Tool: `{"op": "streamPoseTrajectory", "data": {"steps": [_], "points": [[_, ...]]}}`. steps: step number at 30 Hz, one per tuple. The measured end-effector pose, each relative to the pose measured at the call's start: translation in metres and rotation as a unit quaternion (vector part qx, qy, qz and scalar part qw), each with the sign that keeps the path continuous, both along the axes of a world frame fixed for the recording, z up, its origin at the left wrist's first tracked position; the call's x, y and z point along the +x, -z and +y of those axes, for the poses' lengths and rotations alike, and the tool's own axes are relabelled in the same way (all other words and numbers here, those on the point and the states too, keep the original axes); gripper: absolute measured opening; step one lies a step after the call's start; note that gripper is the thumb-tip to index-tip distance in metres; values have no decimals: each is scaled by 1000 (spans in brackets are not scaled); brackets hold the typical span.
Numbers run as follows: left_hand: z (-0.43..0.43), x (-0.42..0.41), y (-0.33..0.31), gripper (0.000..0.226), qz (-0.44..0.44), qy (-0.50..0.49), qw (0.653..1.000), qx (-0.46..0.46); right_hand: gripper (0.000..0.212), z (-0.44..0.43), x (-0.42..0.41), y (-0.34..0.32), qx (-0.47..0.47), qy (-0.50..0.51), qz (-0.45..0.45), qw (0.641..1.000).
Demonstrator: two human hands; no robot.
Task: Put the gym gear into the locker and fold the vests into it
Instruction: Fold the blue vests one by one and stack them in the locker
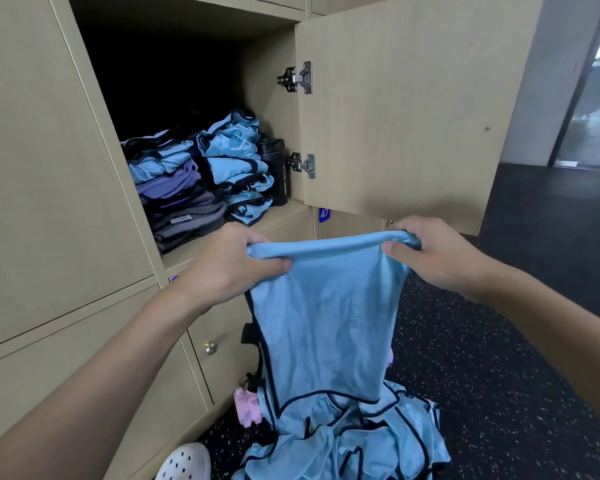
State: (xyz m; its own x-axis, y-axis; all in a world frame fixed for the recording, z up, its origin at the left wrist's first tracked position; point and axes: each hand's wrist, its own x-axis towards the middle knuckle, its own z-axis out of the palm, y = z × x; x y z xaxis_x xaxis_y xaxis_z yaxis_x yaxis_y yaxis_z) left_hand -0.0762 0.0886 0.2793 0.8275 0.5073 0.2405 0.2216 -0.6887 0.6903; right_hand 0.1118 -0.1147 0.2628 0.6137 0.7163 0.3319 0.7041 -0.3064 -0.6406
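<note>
Vest [326,306], light blue with dark trim, held up by its top edge just below and in front of the open locker [264,64], hanging down toward the floor. Left hand [229,265] gripping the left corner, thumb over the cloth, fingers curled behind; right hand [440,254] clamped on the right corner likewise. Fabric stretched between them. Inside the locker: pile of folded blue vests [236,161] at right, pile of mixed blue, purple and grey garments [174,195] at left, just beside it; black sport bottle [276,171] upright in the right corner next to the vests. Locker door [395,116] swung open to the right. On the speckled dark floor [499,410] below: loose heap of more blue vests [343,441], pink object [246,407] by the locker base, white clog [186,462] at bottom edge.
</note>
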Motion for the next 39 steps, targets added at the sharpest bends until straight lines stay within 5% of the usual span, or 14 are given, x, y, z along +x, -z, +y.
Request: {"op": "streamPoseTrajectory", "data": {"steps": [11,22,29,39], "points": [[-17,19,16,46,-53,-82,995,21,37,9,-15,-2,32,21,29,999],[-25,24,22,54,-47,-88,995,17,12,22,-58,-3,15,-62,139,988],[-15,18,20,52,-58,-57,994,79,20,17,-54,-8,-64,-102,88,989],[-4,10,15,34,-51,-27,988,144,25,15,-26,2,-61,-27,-26,997]]}}
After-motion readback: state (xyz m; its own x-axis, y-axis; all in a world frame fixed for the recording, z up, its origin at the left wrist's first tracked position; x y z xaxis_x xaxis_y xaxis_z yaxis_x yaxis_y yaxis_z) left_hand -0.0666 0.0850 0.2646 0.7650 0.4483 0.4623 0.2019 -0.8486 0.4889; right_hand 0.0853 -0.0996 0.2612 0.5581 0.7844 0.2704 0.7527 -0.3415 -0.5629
